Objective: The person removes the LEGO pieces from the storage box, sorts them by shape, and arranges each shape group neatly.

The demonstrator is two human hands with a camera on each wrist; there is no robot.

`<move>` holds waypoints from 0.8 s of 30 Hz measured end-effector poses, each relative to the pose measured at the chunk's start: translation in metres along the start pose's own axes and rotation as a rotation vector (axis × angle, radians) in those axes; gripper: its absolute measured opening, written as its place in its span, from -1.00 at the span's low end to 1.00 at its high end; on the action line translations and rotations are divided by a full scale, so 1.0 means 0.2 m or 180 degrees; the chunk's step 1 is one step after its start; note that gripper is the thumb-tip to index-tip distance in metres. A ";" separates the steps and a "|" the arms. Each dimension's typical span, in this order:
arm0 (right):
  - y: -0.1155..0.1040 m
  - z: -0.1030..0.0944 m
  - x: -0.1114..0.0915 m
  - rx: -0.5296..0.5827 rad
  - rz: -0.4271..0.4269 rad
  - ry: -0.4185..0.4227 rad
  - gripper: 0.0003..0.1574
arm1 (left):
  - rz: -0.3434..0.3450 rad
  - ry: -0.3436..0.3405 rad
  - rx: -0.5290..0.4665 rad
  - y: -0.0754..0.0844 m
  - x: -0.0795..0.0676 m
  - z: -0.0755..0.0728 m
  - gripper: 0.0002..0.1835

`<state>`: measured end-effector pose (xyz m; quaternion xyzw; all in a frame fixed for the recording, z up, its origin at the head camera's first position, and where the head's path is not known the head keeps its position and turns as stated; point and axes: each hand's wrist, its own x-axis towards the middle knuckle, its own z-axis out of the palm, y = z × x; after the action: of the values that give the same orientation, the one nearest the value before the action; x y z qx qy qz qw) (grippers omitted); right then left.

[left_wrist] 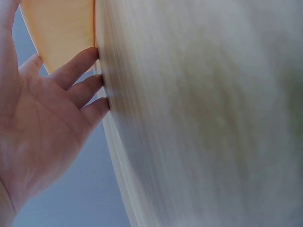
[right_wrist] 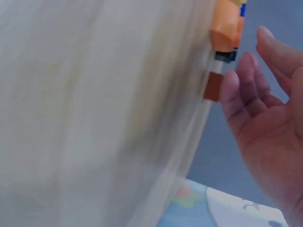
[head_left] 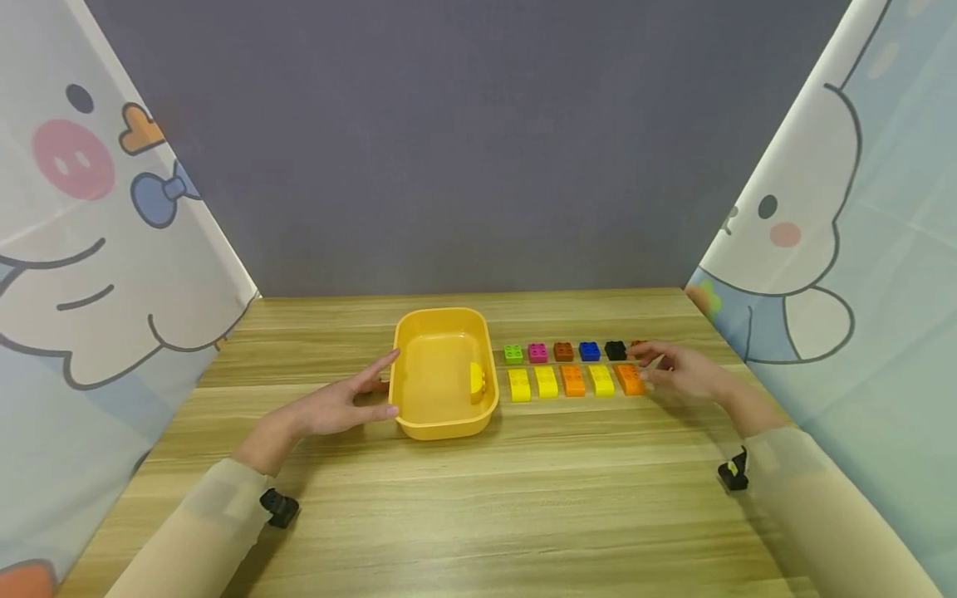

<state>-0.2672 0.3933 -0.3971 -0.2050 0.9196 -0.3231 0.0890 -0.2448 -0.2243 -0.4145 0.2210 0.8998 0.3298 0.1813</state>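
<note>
My left hand [head_left: 340, 401] rests against the left side of a yellow tray [head_left: 443, 431], its thumb and fingers spread. In the left wrist view, the fingertips [left_wrist: 90, 90] touch the table beside the tray wall. At the right end of two rows of toy building blocks is my right hand [head_left: 684, 372], with loosely bent fingers and nothing held between them. A brown block [right_wrist: 214, 87] lies on the table by those fingertips, partly covered by them in the head view. An orange block [head_left: 630, 379] sits near the thumb, beside a black block [head_left: 615, 350].
Green [head_left: 512, 355], pink [head_left: 537, 353], brown [head_left: 564, 351] and blue [head_left: 589, 351] blocks line the back row. Yellow blocks [head_left: 519, 385] and an orange block [head_left: 572, 381] form the front row. One yellow piece [head_left: 477, 382] is inside the tray. Printed cloths flank the wooden table [head_left: 478, 515].
</note>
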 end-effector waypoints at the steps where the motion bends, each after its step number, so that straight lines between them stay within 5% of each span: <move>1: -0.02 0.00 0.00 -0.0028 -0.0023 0.0070 -0.45 | -0.0004 0.0003 0.0014 0.00 0.00 0.00 0.08; 13: -0.47 0.12 0.27 -0.0138 -0.0557 0.0183 -0.64 | 0.0007 0.0027 0.0071 0.00 0.00 0.00 0.08; 24: -0.79 0.37 0.60 0.0039 -0.0990 -0.0418 -0.54 | 0.0055 0.0025 0.0019 -0.01 0.01 -0.01 0.09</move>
<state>-0.3022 0.1884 -0.3592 -0.3650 0.8670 -0.3245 0.0991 -0.2482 -0.2260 -0.4153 0.2280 0.8995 0.3295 0.1743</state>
